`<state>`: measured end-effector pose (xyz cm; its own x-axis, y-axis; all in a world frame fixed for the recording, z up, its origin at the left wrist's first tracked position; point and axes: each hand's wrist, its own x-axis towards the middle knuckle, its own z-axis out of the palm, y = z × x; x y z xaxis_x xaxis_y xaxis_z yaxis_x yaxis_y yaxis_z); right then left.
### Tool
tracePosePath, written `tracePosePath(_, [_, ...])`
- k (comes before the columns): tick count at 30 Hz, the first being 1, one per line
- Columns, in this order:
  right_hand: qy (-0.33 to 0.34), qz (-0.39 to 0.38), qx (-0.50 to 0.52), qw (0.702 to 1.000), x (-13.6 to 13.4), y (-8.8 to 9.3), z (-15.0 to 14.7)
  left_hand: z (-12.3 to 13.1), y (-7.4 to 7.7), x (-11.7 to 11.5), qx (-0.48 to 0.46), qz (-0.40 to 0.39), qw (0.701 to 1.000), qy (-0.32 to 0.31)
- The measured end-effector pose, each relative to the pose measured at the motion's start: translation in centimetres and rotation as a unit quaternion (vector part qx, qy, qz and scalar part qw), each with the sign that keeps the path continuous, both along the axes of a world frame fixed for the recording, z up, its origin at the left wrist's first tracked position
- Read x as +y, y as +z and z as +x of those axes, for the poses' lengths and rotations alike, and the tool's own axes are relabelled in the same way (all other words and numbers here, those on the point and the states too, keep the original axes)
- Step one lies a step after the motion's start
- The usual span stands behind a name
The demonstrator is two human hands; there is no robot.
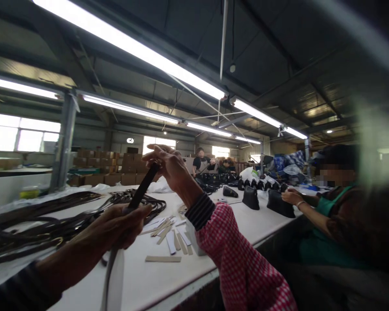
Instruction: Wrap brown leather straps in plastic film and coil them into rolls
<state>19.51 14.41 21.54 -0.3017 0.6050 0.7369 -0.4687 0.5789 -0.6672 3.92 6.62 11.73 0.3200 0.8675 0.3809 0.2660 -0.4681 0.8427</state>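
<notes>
A dark strap (144, 186) runs slantwise between my two hands above the white table (194, 285). My left hand (119, 222) is closed around its lower part, and a pale-faced length hangs down below that hand. Higher up and farther out, my right hand (170, 166) pinches the strap's upper end with bent fingers. More dark straps (71, 211) lie in a tangled heap on the table beyond and left of my left hand. Beneath my hands, short white and beige strips (173, 233) are scattered, with one beige strip (163, 259) lying apart.
At the right, a person in a green apron (327, 229) handles a black bag (280, 203) at the table edge. Several black bags (251, 197) stand farther back. Two people (202, 164) are at the far end. A metal post (62, 142) rises at the left.
</notes>
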Motion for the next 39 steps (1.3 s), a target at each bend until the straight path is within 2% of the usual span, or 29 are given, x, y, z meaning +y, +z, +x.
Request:
tracePosePath(2, [0.02, 0.023, -0.047, 0.998, -1.1, 0.8, -0.4, 0.5, 1.4, 0.3, -0.016, 0.006, 1.0, -0.014])
tracePosePath(5, [0.031, 0.047, -0.072, 0.996, -1.9, 1.2, -0.8, 0.9, 2.6, 1.3, -0.106, 0.002, 0.994, -0.031])
tracePosePath(7, [0.033, 0.053, -0.067, 0.996, -1.9, 1.3, -1.1, 0.8, 3.0, 1.9, -0.145, 0.0, 0.988, -0.048])
tracePosePath(11, [0.024, 0.043, -0.043, 0.998, -1.8, 1.3, -1.3, -0.5, 3.1, 1.4, -0.14, 0.009, 0.982, -0.125])
tracePosePath(14, [0.013, 0.049, -0.035, 0.998, -1.8, 1.5, -1.2, -1.7, 1.8, 0.2, -0.131, -0.038, 0.976, -0.168])
tracePosePath(18, [0.015, 0.061, -0.039, 0.997, -1.6, 1.8, -1.0, -1.8, -2.7, 0.2, -0.1, -0.133, 0.962, -0.215])
tracePosePath(20, [0.028, 0.067, -0.036, 0.997, -1.4, 2.1, -1.0, -1.4, -4.6, 1.1, -0.096, -0.133, 0.965, -0.205])
tracePosePath(22, [0.035, 0.074, -0.03, 0.996, -1.2, 2.5, -0.8, -1.1, -4.9, 2.0, -0.116, -0.101, 0.974, -0.163])
tracePosePath(23, [0.033, 0.077, -0.028, 0.996, -1.1, 2.9, -0.7, -1.1, -4.4, 2.3, -0.129, -0.083, 0.978, -0.142])
tracePosePath(25, [0.021, 0.081, -0.025, 0.996, -1.0, 3.8, -0.4, -1.4, -2.1, 2.5, -0.143, -0.052, 0.981, -0.123])
tracePosePath(29, [0.006, 0.09, -0.008, 0.996, -1.2, 6.3, -0.1, -2.0, 3.7, 1.2, -0.148, -0.019, 0.977, -0.154])
tracePosePath(32, [0.021, 0.115, -0.014, 0.993, -1.7, 7.6, -0.4, -1.7, 6.4, 0.0, -0.138, -0.011, 0.977, -0.164])
tracePosePath(35, [0.025, 0.137, -0.039, 0.989, -2.3, 7.7, -1.0, -1.3, 6.9, -0.6, -0.145, -0.028, 0.977, -0.156])
tracePosePath(39, [0.03, 0.147, -0.069, 0.986, -3.0, 6.0, -2.1, -0.8, 5.4, -0.9, -0.201, -0.051, 0.966, -0.157])
